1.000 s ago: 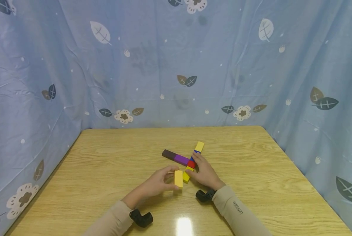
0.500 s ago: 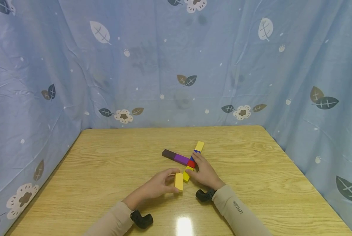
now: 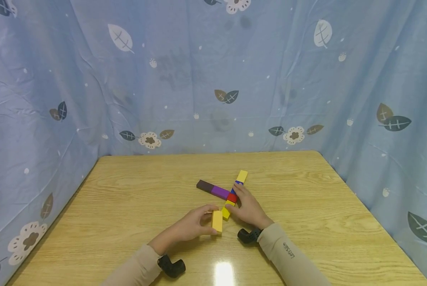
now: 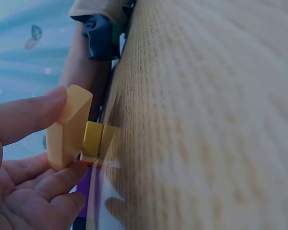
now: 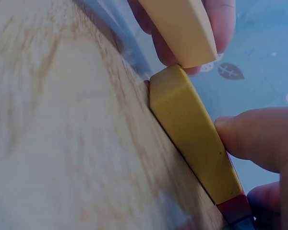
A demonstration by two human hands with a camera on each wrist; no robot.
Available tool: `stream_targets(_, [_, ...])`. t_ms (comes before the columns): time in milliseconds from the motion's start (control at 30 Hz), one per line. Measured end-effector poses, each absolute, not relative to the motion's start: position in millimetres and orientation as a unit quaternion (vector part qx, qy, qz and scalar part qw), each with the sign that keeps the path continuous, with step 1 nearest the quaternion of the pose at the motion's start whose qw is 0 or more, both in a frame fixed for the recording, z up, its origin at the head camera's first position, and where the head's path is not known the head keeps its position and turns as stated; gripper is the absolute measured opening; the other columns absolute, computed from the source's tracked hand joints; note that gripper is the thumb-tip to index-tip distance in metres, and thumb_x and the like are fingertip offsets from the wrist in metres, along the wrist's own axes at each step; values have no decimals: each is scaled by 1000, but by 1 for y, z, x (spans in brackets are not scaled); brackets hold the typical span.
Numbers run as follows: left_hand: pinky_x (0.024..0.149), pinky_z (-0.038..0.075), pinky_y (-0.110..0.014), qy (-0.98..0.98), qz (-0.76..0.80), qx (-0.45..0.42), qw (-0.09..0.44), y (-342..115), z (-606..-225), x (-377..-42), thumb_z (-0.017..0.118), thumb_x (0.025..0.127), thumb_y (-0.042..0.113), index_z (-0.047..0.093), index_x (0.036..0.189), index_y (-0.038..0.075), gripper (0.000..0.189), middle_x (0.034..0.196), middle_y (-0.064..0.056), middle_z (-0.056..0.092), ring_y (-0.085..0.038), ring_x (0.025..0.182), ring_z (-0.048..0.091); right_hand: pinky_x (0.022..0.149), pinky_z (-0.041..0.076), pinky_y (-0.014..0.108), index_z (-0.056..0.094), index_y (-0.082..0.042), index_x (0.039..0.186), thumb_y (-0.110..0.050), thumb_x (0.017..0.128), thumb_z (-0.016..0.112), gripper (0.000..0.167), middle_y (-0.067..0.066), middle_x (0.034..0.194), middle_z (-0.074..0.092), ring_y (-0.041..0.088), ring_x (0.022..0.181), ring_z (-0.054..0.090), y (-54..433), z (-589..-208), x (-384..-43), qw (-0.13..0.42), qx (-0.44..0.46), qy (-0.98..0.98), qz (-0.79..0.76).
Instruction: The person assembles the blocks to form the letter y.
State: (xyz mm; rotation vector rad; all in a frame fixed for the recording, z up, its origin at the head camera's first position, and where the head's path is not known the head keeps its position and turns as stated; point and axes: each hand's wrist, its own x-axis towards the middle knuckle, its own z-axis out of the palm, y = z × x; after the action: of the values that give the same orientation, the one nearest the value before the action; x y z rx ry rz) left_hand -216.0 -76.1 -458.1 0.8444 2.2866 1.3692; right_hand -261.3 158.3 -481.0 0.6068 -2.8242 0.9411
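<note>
My left hand (image 3: pixel 190 225) pinches a pale yellow block (image 3: pixel 217 222) between thumb and fingers, above the tabletop. In the right wrist view that block (image 5: pixel 182 31) hangs close over the near end of a deeper yellow block (image 5: pixel 194 139). My right hand (image 3: pixel 250 207) rests along a row of blocks, its thumb touching the deeper yellow block and its fingers reaching over a blue block (image 3: pixel 232 191). A red block (image 3: pixel 232 197) sits between those two. Another pale yellow block (image 3: pixel 242 175) forms the row's far end. The right palm hides part of the row.
A purple block (image 3: pixel 220 192) and a dark brown block (image 3: pixel 205 186) branch off leftward from the red one. All lie on a wood-grain table (image 3: pixel 142 182). A blue patterned curtain (image 3: pixel 184 79) encloses the back and sides.
My left hand has drawn the pale yellow block slightly toward me, mostly in the first half second, and is now nearly still. My right hand has kept its place on the row.
</note>
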Motion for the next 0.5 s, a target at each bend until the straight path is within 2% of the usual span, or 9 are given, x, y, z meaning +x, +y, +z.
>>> stream_targets(167, [111,35,-38,812,473,295,172,-76,-458,-214,71,85,24,37,142,0,71,151,-18,33,-30,133,43,115,25,51,35,2,144,-43,87,64,78,15,153,30,33,143,22,159,-481,-261,47,198,-929,309])
stream_targets(500, [111,35,-39,817,461,293,186,-74,-458,-214,71,85,24,38,142,2,70,148,-16,37,-29,134,42,115,26,51,36,1,144,-42,87,65,77,14,154,30,32,144,23,159,-483,-262,50,196,-930,308])
